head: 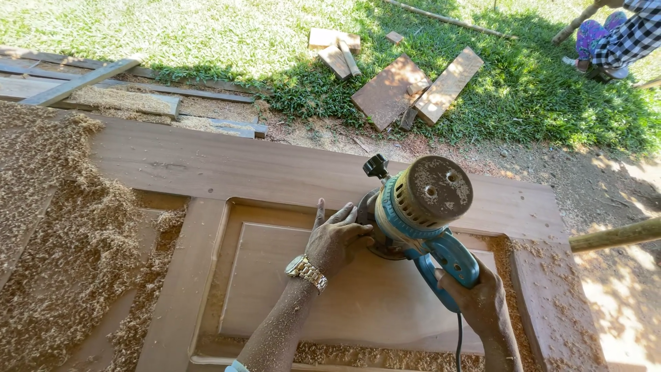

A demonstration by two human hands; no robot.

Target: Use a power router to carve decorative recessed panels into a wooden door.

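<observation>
Head view, looking down on a wooden panelled door (275,169) lying flat outdoors. At the centre of the frame stands a blue power router (421,220), its dusty round motor cap facing up and its base resting on the upper edge of the door's recessed panel (358,296). The right hand (478,293), at about 5 o'clock from the tool, is closed around the blue rear handle; a black cord (458,341) drops from the handle toward 6 o'clock. The left hand (336,238), at 9 o'clock from the tool, is pressed against the side of the router's base, thumb toward the housing and the remaining fingers spread flat on the panel. A metal wristwatch (307,271) sits on the left wrist.

Wood shavings (69,241) lie heaped over the door's left portion at 9 o'clock, with thinner drifts along the lower edge of the panel and at 4 o'clock. Beyond the door, at 12 o'clock, offcut boards (413,86) lie on the grass (206,34). At 10 o'clock, long planks (82,86) rest on the ground. At 1 o'clock, in the far corner, part of another person (620,38) in checked and patterned clothing is visible. A round pole (616,235) enters from 3 o'clock.
</observation>
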